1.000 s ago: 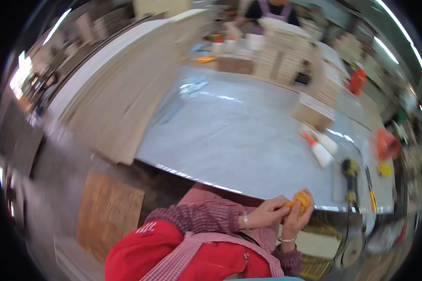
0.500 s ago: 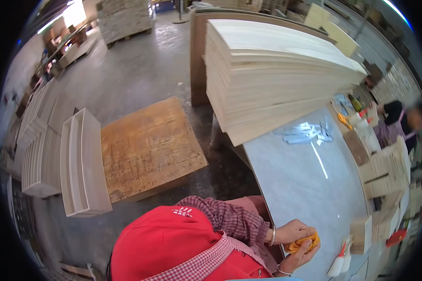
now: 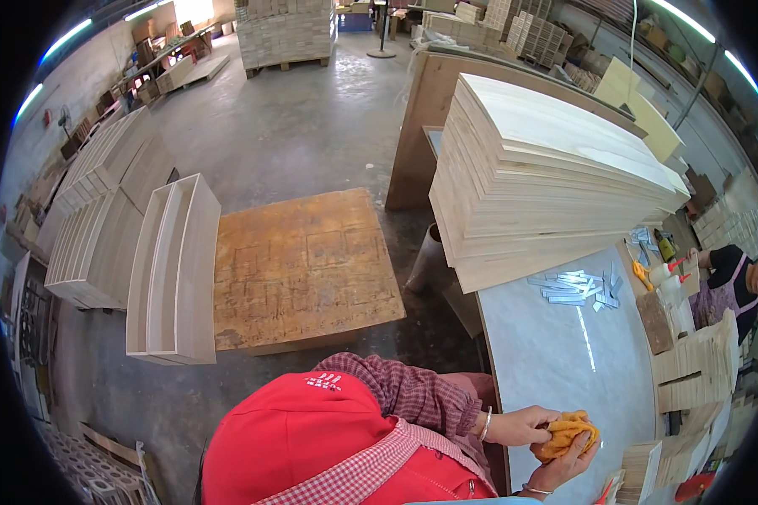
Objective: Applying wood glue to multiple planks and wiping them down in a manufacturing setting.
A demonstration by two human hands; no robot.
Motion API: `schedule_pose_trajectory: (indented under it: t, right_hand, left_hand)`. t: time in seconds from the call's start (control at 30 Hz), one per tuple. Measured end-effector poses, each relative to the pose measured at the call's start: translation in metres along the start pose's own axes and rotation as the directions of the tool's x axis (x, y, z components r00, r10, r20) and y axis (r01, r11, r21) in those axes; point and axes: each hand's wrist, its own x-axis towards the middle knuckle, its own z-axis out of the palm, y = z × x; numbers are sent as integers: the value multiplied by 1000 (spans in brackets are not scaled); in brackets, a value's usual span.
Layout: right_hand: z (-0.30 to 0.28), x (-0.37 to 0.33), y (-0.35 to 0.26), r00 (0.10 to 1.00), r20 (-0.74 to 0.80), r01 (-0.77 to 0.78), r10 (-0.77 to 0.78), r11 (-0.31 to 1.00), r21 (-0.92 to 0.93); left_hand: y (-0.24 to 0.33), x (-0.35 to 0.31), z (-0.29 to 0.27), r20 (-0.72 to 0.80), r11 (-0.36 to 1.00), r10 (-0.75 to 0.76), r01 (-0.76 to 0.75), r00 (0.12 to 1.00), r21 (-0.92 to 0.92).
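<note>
Both of my hands hold a bunched orange-yellow cloth (image 3: 569,433) over the pale, glossy tabletop. My left hand (image 3: 524,425), with a bracelet at its wrist below a checked sleeve, grips the cloth's near side with bent fingers. Cupped under the cloth's lower side is my right hand (image 3: 562,468), its wrist also ringed by a bracelet. Folds hide some of the fingertips. Thin silvery strips (image 3: 574,288) lie in a loose pile farther along the tabletop (image 3: 535,353).
A tall stack of pale wooden boards (image 3: 556,202) covers the table's far end. Wood pieces (image 3: 691,366) line its right side, beyond which a co-worker (image 3: 728,286) stands. To the left are a low worn wooden platform (image 3: 307,269) and a divided wooden box (image 3: 177,269).
The view has shifted, so the surroundings sit farther right and lower. My hands have moved slightly rightward with the cloth, which now looks looser and more spread. The white bottles have mostly left view.
</note>
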Motion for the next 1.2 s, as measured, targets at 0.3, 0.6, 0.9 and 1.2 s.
schedule_pose_trajectory:
  t: [0.3, 0.6, 0.9, 1.2]
  right_hand:
    - [-45, -49, -7, 980, -178, 60, -85, 988, -141]
    - [-129, -108, -8, 854, -519, -63, -33, 984, -166]
    - [-201, -207, 8, 456, -889, -95, -40, 991, -93]
    - [-228, -241, 3, 178, -981, -74, -77, 993, -92]
  left_hand:
    - [6, -6, 29, 214, 961, -163, 106, 963, 254]
    - [-64, 4, 126, 339, 926, -319, 215, 885, 311]
    - [-123, -33, 224, 703, 852, -520, 231, 485, 471]
    - [-137, -37, 273, 833, 878, -354, 458, 425, 139]
